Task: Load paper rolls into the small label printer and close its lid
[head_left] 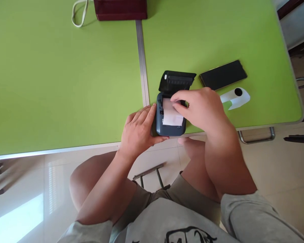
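A small dark blue label printer (171,131) sits at the table's near edge with its black lid (177,81) raised. White label paper (172,113) lies in its bay, the loose end draped over the front. My left hand (139,130) grips the printer's near left corner, fingers along the left side and thumb under the front edge. Over the bay, my right hand (202,106) has thumb and forefinger nearly together at the upper right part of the paper, pinching it. The right hand hides part of the printer's right side.
On the green table (66,77), a black phone (224,75) lies right of the printer. Near it is a white strip with a black circle (239,98). A dark red case (120,9) with a white strap (84,15) stands at the back. A metal seam (142,60) crosses the tabletop.
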The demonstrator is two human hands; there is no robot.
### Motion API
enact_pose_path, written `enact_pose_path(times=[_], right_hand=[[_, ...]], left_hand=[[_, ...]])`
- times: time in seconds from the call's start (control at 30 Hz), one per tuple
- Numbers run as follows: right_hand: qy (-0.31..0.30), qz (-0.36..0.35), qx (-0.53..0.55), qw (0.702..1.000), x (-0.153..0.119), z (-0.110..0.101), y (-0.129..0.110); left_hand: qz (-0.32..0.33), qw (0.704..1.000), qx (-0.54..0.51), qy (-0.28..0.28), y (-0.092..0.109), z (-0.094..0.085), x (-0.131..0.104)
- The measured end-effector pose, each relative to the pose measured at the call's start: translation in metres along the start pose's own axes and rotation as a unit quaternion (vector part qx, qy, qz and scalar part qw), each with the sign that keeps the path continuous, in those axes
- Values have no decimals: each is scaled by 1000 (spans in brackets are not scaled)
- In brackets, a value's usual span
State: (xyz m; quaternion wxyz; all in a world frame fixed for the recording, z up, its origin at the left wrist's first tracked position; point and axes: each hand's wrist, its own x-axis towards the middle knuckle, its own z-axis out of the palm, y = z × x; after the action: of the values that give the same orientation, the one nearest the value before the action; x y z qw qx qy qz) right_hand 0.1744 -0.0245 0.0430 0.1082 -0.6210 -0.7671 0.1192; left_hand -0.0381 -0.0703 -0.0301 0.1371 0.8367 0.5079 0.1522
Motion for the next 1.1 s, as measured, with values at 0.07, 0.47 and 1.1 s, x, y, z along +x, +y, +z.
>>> enact_pose_path(times=[0.07,0.47,1.1], right_hand=[[-42,-1,-45,998,2,-5,-4],[-97,-46,-33,994,13,-8,-2],[167,38,558,812,-18,34,63]], left_hand=[[5,1000,3,5,0,0,0],[12,1000,-6,13,-1,1,0],[5,1000,-16,21,-2,4,2]])
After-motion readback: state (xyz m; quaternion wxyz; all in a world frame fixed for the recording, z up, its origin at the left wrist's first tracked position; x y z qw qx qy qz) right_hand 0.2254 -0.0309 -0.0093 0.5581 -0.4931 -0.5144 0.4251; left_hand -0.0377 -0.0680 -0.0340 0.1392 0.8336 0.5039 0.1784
